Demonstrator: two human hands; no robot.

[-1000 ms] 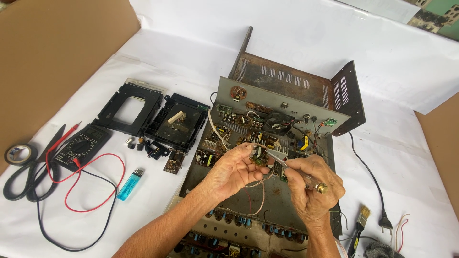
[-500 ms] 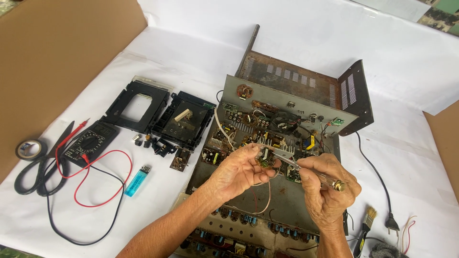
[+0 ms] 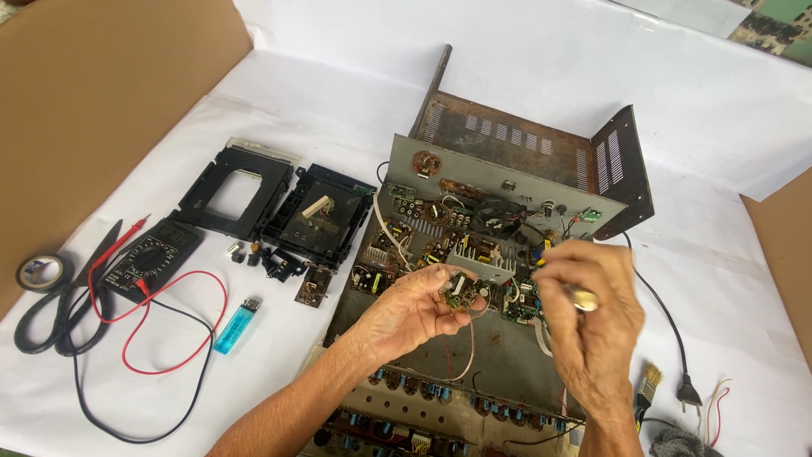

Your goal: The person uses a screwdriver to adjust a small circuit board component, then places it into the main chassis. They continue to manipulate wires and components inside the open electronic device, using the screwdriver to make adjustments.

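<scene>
Now left fingers pinch a small circuit board

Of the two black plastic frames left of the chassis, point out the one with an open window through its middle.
The left black frame, beside the multimeter: white cloth shows through it. The right frame is filled with parts.

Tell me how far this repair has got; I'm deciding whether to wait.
Done: the rusty metal amplifier chassis lies open, two black plastic frames set aside. In hand: the left hand holds a small round brown circuit board; the right hand grips a metal tool. Left: everything remains unassembled.
</scene>
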